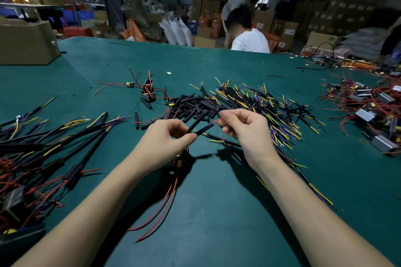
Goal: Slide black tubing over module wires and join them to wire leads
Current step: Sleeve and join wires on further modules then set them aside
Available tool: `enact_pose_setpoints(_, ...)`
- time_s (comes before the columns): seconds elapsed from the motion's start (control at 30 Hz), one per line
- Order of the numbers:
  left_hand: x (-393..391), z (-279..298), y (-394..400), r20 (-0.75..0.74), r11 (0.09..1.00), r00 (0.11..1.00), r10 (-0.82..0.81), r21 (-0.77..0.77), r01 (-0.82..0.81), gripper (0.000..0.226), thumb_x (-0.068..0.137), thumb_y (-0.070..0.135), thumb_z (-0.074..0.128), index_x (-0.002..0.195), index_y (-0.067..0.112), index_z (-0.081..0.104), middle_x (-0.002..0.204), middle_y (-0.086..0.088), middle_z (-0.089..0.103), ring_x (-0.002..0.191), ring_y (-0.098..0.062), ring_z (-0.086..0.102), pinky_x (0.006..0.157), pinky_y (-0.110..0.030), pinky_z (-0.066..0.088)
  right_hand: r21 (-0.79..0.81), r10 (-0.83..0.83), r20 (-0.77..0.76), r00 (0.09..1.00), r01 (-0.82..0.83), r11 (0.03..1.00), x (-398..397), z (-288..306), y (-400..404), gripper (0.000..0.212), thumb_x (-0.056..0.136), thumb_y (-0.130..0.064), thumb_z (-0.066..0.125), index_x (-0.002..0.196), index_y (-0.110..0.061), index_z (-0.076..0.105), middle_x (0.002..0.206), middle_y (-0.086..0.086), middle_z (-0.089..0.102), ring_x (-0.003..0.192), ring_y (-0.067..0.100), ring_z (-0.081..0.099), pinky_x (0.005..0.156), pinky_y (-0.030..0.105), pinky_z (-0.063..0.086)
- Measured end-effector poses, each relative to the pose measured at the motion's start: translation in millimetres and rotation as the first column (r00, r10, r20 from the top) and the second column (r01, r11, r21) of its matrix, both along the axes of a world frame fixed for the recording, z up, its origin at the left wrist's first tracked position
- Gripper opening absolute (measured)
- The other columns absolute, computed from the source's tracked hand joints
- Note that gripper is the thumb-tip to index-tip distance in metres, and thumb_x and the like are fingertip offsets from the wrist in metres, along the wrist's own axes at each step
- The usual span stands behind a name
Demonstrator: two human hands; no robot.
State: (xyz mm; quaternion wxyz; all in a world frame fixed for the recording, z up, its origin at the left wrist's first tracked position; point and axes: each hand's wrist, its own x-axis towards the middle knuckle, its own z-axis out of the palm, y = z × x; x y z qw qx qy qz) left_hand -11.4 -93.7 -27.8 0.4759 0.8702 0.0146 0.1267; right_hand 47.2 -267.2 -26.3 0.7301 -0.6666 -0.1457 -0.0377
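My left hand (168, 136) pinches two short pieces of black tubing (202, 129) that angle up to the right, held above the green table (227, 201). A red wire end (217, 120) sticks out of the lower piece, and my right hand (243, 124) pinches that tip. Below my left hand hangs a small module (179, 159), partly hidden, with red and black wires (165, 204) trailing toward me. A heap of loose black tubing pieces (193, 105) lies just beyond my hands. Wire leads with yellow and blue ends (260, 104) are piled to its right.
Joined black harnesses (54, 147) cover the left of the table. Silver modules with red wires (368, 106) are heaped at the right. Two small black modules (148, 91) stand behind the tubing heap. A cardboard box (26, 43) sits far left. A person in white (249, 41) works across the table.
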Motion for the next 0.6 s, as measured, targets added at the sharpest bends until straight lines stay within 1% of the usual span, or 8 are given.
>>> enact_pose_setpoints(0.07,-1.1,3.1,4.5,-0.075,0.995,0.996,-0.053,0.085,0.059,0.017,0.084,0.028,0.070,0.071,0.018,0.063,0.068,0.002,0.066,0.044,0.002,0.048,0.053,-0.015,0.041,-0.028,-0.002,0.014,1.000,0.003,1.000,0.1,0.0,-1.2,0.014,0.089,-0.006,0.063,0.078,-0.009,0.068,0.063,-0.001,0.068,0.051,0.004,0.054,0.053,0.015,0.044)
enact_pose_setpoints(0.13,-2.6,4.4,7.2,-0.141,0.980,0.985,-0.098,0.157,0.120,0.015,0.085,0.031,0.069,0.076,0.019,0.065,0.076,-0.001,0.070,0.050,0.001,0.052,0.058,-0.014,0.043,-0.071,0.027,0.023,0.999,-0.025,0.997,-1.1,-1.3,-0.7,0.014,0.090,-0.005,0.061,0.078,-0.009,0.068,0.062,-0.002,0.068,0.051,0.005,0.055,0.054,0.015,0.045)
enact_pose_setpoints(0.17,-3.5,4.9,7.0,-0.132,0.978,0.985,-0.110,0.164,0.132,0.012,0.085,0.033,0.068,0.079,0.023,0.065,0.078,0.003,0.070,0.055,0.003,0.056,0.061,-0.013,0.043,-0.076,0.050,0.019,0.999,-0.048,0.996,-2.1,-1.2,-0.1,0.014,0.090,-0.004,0.060,0.080,-0.009,0.068,0.061,-0.003,0.068,0.051,0.005,0.055,0.054,0.015,0.045)
enact_pose_setpoints(0.23,-5.2,5.6,1.8,-0.031,0.987,0.992,-0.123,0.100,0.125,0.010,0.085,0.036,0.066,0.092,0.030,0.065,0.082,0.009,0.070,0.068,0.005,0.061,0.068,-0.012,0.045,-0.064,0.087,0.012,0.996,-0.086,0.994,-2.7,-1.5,-0.2,0.014,0.091,-0.004,0.058,0.082,-0.009,0.068,0.062,-0.003,0.068,0.053,0.005,0.056,0.056,0.015,0.046)
enact_pose_setpoints(0.3,-5.0,5.7,-6.3,0.091,0.992,0.988,-0.122,-0.019,0.124,0.020,0.087,0.036,0.064,0.106,0.029,0.065,0.086,0.008,0.071,0.077,-0.001,0.065,0.076,-0.019,0.049,-0.047,0.114,0.003,0.993,-0.114,0.992,-3.3,-1.2,-0.7,0.015,0.091,-0.004,0.058,0.083,-0.011,0.068,0.064,-0.003,0.068,0.056,0.005,0.056,0.059,0.016,0.047)
enact_pose_setpoints(0.33,-5.3,6.0,-10.3,0.140,0.991,0.983,-0.117,-0.052,0.125,0.021,0.088,0.033,0.064,0.108,0.028,0.065,0.086,0.007,0.072,0.079,-0.005,0.066,0.078,-0.021,0.050,-0.039,0.126,0.000,0.992,-0.126,0.991,-3.7,-1.4,-0.6,0.015,0.091,-0.005,0.059,0.082,-0.012,0.068,0.065,-0.004,0.068,0.057,0.005,0.056,0.060,0.017,0.047)
enact_pose_setpoints(0.47,-6.6,5.4,-16.6,0.252,0.997,0.967,-0.030,-0.059,0.047,0.013,0.088,0.019,0.066,0.091,0.032,0.067,0.081,0.007,0.071,0.073,-0.011,0.068,0.069,-0.023,0.053,-0.002,0.171,-0.012,0.985,-0.172,0.985,-5.4,-2.2,1.7,0.012,0.089,-0.007,0.061,0.083,-0.014,0.069,0.070,-0.004,0.069,0.061,0.006,0.057,0.063,0.016,0.047)
enact_pose_setpoints(0.6,-5.8,5.5,-13.9,0.249,0.996,0.968,0.026,-0.093,-0.003,0.012,0.088,0.013,0.065,0.086,0.024,0.068,0.076,0.008,0.071,0.066,-0.010,0.068,0.065,-0.021,0.052,-0.016,0.217,-0.007,0.976,-0.217,0.976,-5.8,-1.7,3.8,0.012,0.087,-0.008,0.065,0.092,-0.016,0.071,0.077,-0.004,0.070,0.066,0.007,0.059,0.066,0.018,0.047)
